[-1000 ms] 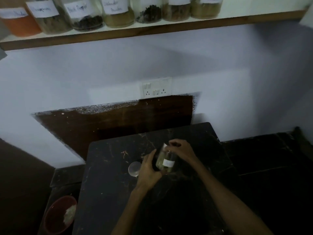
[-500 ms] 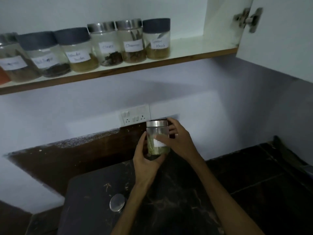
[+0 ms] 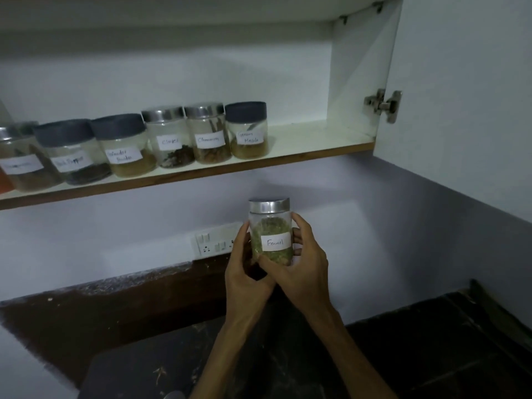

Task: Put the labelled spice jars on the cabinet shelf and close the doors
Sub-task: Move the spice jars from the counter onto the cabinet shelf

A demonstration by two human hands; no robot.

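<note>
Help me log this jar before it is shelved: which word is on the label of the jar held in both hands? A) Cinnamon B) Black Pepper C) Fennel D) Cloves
C: the white label on the jar, held between the left hand and the right hand below the shelf, reads Fennel.

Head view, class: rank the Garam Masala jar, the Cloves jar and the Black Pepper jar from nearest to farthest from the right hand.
1. Garam Masala jar, right end of the row.
2. Cloves jar, mid-row.
3. Black Pepper jar, far left.
The right hand is below the shelf.
</note>
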